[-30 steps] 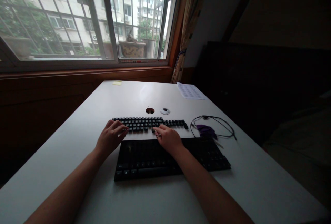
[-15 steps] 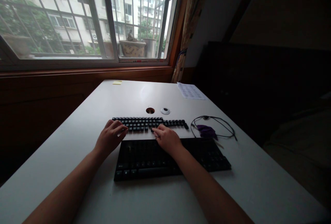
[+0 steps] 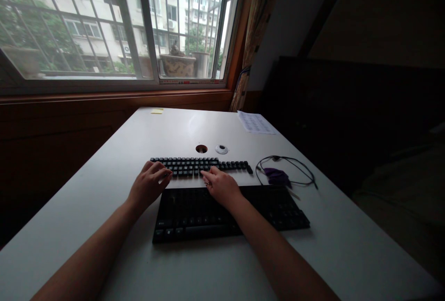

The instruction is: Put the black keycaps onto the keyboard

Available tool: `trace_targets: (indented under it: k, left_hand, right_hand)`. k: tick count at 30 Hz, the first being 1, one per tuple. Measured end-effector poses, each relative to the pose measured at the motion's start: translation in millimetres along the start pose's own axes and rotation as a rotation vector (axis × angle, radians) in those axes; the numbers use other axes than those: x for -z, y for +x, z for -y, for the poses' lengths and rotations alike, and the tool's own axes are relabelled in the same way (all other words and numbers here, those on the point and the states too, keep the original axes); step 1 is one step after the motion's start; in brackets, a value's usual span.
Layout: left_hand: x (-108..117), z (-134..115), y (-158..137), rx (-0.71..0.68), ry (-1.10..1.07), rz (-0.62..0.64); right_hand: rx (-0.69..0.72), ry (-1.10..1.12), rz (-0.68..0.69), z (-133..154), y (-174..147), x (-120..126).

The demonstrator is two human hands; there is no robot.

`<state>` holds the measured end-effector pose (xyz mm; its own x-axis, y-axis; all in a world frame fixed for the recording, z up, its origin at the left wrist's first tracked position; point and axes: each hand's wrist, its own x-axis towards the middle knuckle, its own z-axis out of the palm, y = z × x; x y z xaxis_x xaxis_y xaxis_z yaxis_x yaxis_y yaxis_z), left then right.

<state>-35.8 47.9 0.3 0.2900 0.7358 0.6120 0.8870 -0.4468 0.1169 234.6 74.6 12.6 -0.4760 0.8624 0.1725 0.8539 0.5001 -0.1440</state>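
Standing in tight rows on the white table [image 3: 104, 185], the dark keycaps [image 3: 187, 168] sit just beyond the far edge of a black kbd [image 3: 187, 208], w/ a shorter run of caps off to the R; R hand [image 3: 222, 186], ring on one finger, reaches over the kbd, index fingertip at the R end of the front row; its grip looks narrow, can't tell if a cap is pinched; L hand [image 3: 149, 182] is at the L end of the same rows, fingers curled, thumb near index, can't tell if that grip holds anything; R of the caps: looped black cable [image 3: 276, 157] round a purple cloth [image 3: 277, 176], thin pale stick [image 3: 294, 193] nearby; beyond the caps, a round hole [image 3: 201, 149] & a white ring-shaped pc [image 3: 221, 149]; far end: yellow note [image 3: 157, 111] L, printed sheets [image 3: 257, 123] R; barred window [image 3: 187, 22] behind
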Motion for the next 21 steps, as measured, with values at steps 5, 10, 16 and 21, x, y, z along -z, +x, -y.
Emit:
trace_targets:
  k: [5, 10, 16, 21]
  left_hand:
    - [-0.4, 0.4, 0.1, -0.016, -0.015, -0.004]
    - [0.1, -0.6, 0.6, -0.013, -0.018, -0.011]
    - [0.8, -1.1, 0.9, -0.014, -0.018, 0.0]
    - [-0.5, -0.3, 0.4, -0.019, -0.021, 0.003]
  right_hand:
    - [-0.008, -0.001, 0.011, 0.9, -0.4, 0.2]
    - [0.003, -0.019, 0.002, 0.9, -0.7, 1.1]
    - [0.016, -0.05, 0.014, 2.6, -0.8, 3.0]
    - [0.015, -0.09, 0.03, 6.6, -1.5, 5.1]
